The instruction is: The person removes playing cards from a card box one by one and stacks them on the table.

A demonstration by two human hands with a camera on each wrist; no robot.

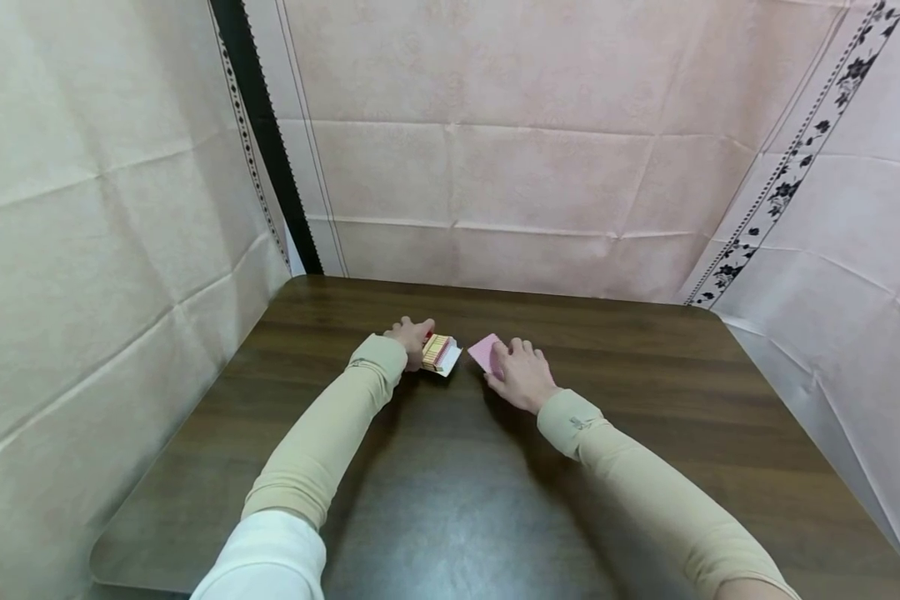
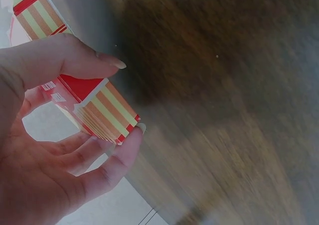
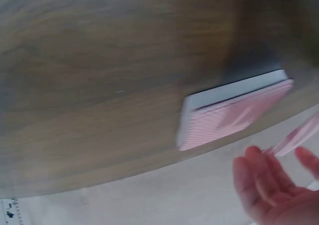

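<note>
Red-striped carton [image 2: 110,108] gripped in the left hand [image 1: 412,343], opening seemingly done, I'm pinching a pink piece [image 3: 300,134] in the right hand [image 1: 523,377] while the pink pack [image 3: 237,114] is lying outside on the desk [image 1: 450,492].

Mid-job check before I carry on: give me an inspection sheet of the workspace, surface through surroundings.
Surface: brown wood-look table, rounded corners, light glare toward the near edge.
Job's things: striped box, red with yellow and orange; pink-topped stack with white sides, lying on the table; pink piece, partly out of frame in the right wrist view.
Clutter: nothing seen.
Left hand: grips the striped box.
Right hand: appears to pinch the pink piece, beside the stack; that wrist view is blurred.
Cables: nothing seen.
Surroundings: pale cloth hangs behind and on both sides; flowered band at right.
</note>
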